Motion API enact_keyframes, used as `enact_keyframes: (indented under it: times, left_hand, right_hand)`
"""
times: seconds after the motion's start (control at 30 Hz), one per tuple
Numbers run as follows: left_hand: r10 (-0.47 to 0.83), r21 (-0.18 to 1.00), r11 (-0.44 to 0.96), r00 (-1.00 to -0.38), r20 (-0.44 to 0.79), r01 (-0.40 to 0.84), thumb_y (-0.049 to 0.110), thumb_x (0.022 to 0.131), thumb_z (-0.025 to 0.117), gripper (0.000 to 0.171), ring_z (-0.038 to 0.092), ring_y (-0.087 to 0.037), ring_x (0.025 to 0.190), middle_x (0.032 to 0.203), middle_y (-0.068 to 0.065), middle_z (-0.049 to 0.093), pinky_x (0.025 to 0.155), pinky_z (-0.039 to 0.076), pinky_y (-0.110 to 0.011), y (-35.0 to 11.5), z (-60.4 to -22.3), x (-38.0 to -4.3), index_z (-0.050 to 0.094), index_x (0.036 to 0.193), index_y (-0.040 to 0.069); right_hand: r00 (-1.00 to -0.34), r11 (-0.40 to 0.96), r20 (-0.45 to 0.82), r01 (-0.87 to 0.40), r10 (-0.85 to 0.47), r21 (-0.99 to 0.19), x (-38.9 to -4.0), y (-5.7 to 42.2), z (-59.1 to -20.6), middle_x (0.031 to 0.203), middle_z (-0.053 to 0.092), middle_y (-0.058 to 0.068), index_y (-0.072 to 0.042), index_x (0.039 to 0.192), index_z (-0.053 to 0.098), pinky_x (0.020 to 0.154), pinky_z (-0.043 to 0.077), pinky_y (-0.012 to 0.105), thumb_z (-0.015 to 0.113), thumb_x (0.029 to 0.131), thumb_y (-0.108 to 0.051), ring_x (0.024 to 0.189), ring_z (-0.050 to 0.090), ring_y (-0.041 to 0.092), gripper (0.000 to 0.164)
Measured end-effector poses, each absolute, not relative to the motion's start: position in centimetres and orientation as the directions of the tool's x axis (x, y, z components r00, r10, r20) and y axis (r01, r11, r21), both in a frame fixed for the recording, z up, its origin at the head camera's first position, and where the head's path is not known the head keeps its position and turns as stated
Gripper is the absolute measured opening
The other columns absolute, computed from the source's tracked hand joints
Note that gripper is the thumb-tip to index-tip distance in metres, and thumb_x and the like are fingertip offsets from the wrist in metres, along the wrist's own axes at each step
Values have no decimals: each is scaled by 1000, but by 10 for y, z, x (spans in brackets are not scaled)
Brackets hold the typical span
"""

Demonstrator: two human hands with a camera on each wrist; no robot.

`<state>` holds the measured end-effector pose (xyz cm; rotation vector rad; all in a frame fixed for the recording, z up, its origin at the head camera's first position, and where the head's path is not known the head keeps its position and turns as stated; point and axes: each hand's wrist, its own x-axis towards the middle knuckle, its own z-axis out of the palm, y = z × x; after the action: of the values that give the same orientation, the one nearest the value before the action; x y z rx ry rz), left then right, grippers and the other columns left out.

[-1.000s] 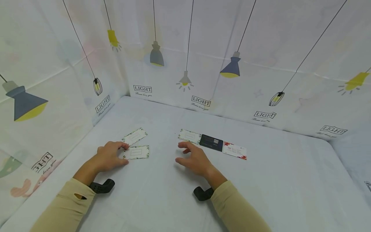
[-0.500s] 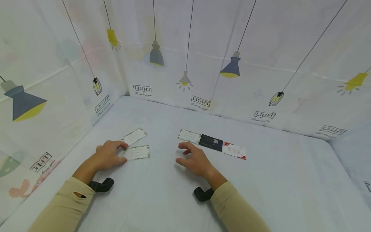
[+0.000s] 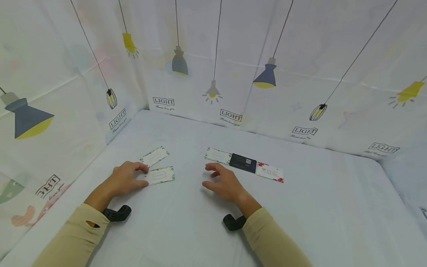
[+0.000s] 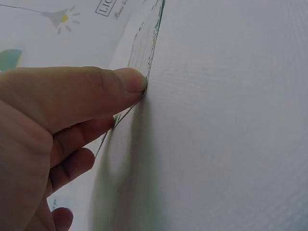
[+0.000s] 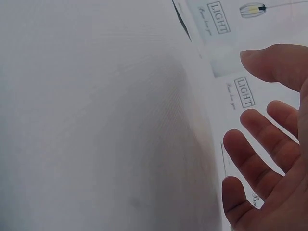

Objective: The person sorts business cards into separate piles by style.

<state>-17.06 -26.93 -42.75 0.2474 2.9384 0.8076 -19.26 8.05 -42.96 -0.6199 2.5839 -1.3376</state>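
Observation:
My left hand [image 3: 125, 180] holds a white business card [image 3: 160, 175] with a green leafy border by its left end. In the left wrist view the thumb and a finger are at two corners of that white card [image 4: 141, 53]. Just behind it a similar leafy card [image 3: 155, 157] lies at a slant. My right hand [image 3: 225, 185] hovers with parted, relaxed fingers and nothing between them. Beyond it lies a row of three cards: a leafy white one [image 3: 218, 155], a black one [image 3: 243, 163] and a white one with red flowers [image 3: 270, 172].
A white cloth covers the table [image 3: 186, 226]. Behind and to the left hang white curtains [image 3: 233, 44] printed with lamps. Each wrist wears a black camera band, and the sleeves are beige.
The card in my left hand has slid slightly to the right and tilted a little. My right hand and the row of three cards have stayed in place.

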Motion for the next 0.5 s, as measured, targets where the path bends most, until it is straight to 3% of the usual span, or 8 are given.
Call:
enact_keyframes:
  times: [0.5]
  left_hand:
    - [233,622,761,-973,3,184,23,81,82,36,52,-37,115,118,-14,61,95,32,-61,-246,-428,-173,68,112,13]
  right_hand:
    - [-882,546,21,-311,-472,-778,-191,75,-427,135,60,3,-10,140,55,97,45,44,77,88,-24,114,58,20,58]
